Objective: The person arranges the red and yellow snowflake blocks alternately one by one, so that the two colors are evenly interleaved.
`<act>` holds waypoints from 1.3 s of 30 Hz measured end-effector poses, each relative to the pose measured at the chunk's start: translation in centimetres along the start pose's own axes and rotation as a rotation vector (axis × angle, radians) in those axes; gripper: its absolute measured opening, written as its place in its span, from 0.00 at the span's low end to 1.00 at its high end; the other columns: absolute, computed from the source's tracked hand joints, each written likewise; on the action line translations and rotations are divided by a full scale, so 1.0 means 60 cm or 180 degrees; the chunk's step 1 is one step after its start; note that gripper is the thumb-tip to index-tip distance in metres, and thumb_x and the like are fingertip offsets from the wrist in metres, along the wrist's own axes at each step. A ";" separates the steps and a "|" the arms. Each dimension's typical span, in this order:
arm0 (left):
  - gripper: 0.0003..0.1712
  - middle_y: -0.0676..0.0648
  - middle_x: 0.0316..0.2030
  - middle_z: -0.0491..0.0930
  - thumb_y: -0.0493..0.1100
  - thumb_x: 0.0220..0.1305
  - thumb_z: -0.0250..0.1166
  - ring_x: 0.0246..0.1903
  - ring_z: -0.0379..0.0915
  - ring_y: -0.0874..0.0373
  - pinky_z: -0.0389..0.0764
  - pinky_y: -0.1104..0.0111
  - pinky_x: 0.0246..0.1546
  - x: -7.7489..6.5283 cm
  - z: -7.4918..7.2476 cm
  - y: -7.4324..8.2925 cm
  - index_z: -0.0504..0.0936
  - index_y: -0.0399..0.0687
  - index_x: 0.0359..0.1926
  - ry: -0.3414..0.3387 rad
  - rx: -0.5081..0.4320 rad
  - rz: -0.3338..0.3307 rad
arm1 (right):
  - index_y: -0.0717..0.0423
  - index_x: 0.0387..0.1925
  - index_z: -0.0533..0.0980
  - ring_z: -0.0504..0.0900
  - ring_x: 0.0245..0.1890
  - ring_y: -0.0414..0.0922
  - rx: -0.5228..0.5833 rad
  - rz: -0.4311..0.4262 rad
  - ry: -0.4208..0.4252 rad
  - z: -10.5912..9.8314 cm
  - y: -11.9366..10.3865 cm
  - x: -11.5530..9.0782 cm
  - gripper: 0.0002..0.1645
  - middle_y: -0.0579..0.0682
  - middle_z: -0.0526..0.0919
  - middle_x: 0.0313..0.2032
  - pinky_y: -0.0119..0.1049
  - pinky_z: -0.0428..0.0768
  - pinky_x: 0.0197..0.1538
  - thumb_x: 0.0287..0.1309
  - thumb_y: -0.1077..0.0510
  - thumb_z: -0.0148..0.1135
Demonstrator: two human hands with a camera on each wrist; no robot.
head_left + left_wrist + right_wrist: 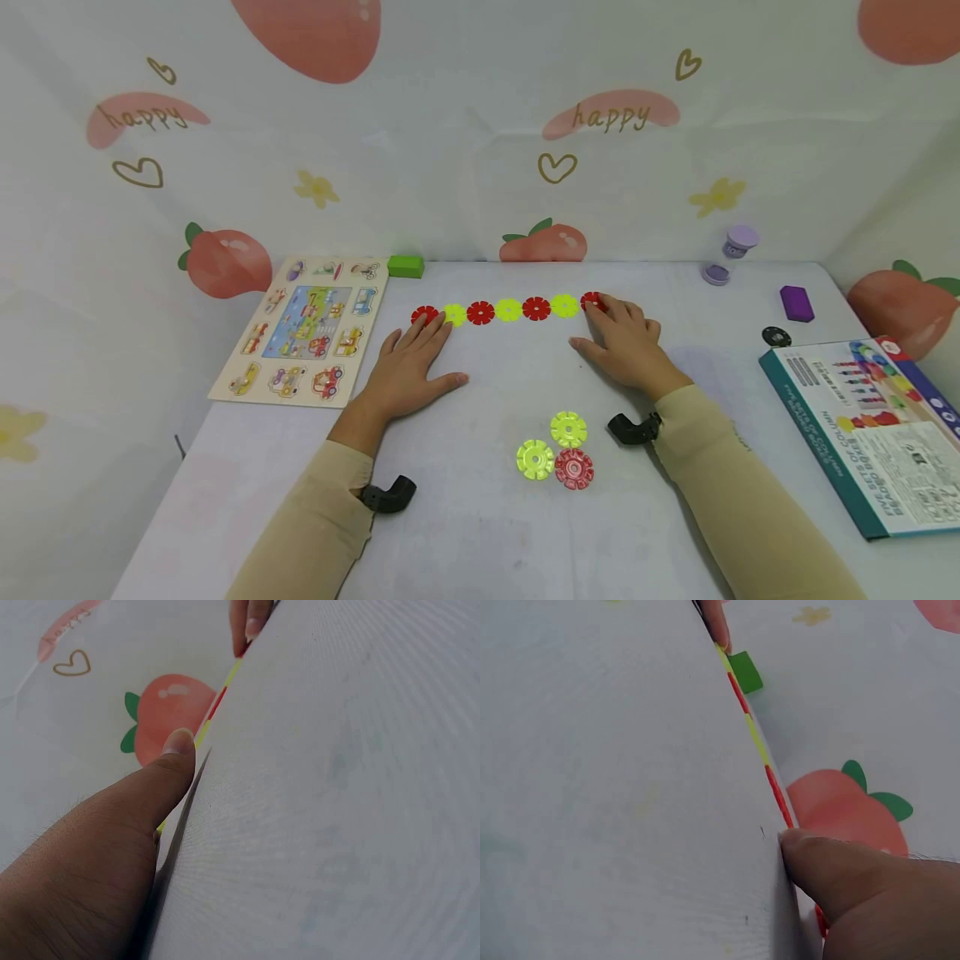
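Several notched plastic discs, red and yellow-green by turns, lie in a row across the table; a red disc (481, 312) and a yellow-green disc (508, 310) are near its middle. At the row's left end, the fingertips of my left hand (407, 371) rest on the red disc (424, 315) and the edge of its yellow-green neighbour, thumb spread. My right hand (628, 342) touches the rightmost red disc (592, 301) with its fingertips, partly covering it. Each wrist view shows the row edge-on beyond a thumb. Closer to me lie two yellow-green discs (536, 460) and a red one (574, 469).
Left is a wooden picture puzzle board (300, 333), with a green block (406, 267) behind its corner. At the right are a lilac-capped container (730, 254), a purple block (797, 303), a black disc (776, 337) and a flat printed box (877, 433). A patterned cloth backs the table.
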State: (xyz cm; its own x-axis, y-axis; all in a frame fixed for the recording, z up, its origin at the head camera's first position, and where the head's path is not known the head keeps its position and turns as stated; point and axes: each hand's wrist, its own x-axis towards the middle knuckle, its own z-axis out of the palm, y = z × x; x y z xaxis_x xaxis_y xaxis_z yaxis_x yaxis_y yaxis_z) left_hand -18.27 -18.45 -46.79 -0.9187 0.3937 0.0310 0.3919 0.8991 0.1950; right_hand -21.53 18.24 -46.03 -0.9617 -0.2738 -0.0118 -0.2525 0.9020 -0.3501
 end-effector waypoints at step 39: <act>0.56 0.56 0.74 0.41 0.83 0.53 0.39 0.72 0.31 0.55 0.36 0.47 0.66 0.002 0.006 -0.005 0.47 0.60 0.76 -0.0001 0.0037 -0.0019 | 0.50 0.74 0.52 0.41 0.70 0.59 -0.0005 0.0063 -0.0104 0.003 0.002 -0.003 0.55 0.54 0.45 0.74 0.67 0.45 0.57 0.54 0.23 0.49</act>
State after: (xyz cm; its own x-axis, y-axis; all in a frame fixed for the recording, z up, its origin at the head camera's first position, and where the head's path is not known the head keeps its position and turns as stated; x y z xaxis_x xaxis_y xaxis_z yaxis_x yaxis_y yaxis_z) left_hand -18.47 -18.60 -47.18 -0.9210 0.3885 0.0296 0.3870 0.9036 0.1837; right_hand -21.38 18.36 -46.23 -0.9625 -0.2668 -0.0492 -0.2338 0.9078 -0.3482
